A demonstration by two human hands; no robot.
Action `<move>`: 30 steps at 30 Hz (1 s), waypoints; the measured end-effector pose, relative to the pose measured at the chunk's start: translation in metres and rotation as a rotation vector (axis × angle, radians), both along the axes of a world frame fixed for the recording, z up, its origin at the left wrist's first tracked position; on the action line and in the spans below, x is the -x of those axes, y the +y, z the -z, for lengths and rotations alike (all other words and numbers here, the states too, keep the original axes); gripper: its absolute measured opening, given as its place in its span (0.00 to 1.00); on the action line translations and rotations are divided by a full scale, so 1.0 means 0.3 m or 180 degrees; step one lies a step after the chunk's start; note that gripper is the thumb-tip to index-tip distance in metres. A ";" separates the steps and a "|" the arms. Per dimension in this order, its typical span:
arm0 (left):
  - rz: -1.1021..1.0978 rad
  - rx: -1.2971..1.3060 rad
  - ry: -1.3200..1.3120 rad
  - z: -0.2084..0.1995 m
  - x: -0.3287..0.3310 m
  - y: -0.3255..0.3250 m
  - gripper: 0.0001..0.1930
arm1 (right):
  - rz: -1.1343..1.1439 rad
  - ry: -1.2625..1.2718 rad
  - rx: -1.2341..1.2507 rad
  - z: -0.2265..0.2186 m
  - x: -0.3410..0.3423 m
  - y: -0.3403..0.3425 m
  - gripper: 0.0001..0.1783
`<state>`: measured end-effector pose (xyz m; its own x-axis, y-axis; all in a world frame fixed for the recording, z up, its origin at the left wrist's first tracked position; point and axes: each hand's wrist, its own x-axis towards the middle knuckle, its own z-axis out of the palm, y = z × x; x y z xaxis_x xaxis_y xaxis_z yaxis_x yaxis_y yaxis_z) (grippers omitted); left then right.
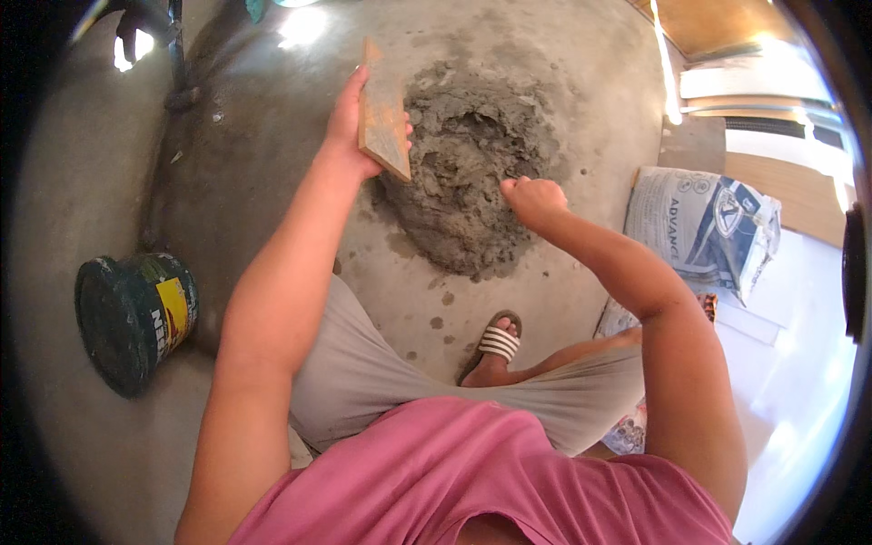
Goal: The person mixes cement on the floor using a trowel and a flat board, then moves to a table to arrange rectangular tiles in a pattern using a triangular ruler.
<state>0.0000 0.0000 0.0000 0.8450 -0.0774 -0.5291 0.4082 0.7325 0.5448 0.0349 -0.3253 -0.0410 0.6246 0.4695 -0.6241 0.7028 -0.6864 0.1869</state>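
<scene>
My left hand (pixel 347 127) is wrapped round a narrow brown wood-look board (pixel 383 113) with a slanted end, held up at the left edge of the mortar. A wet grey mortar heap (pixel 468 204) lies on the concrete floor, with a dark hollow in its upper part. Over the heap's right side my right hand (pixel 538 200) is closed in a fist. A small dark bit shows at its fingers, but what it grips is mostly hidden.
A dark green bucket (pixel 132 318) with a yellow label lies tipped at the left. To the right stands a grey-and-blue sack (pixel 699 218), close to white and wood-coloured panels (pixel 781 186). My sandalled foot (pixel 495 354) rests just below the mortar. A dark pole (pixel 177 54) stands far left.
</scene>
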 end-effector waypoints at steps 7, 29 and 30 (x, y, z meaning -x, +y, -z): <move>-0.0170 -0.0167 0.0166 -0.012 -0.002 0.008 0.49 | 0.0957 -0.0309 -0.0136 -0.142 -0.048 -0.068 0.12; 0.0235 0.0031 -0.0067 0.056 -0.061 -0.024 0.48 | 0.1719 -0.0137 -0.0650 0.141 0.060 -0.179 0.23; 0.0254 0.0012 -0.0016 0.056 -0.042 -0.018 0.47 | 0.1623 -0.0118 -0.0621 0.105 0.025 -0.168 0.23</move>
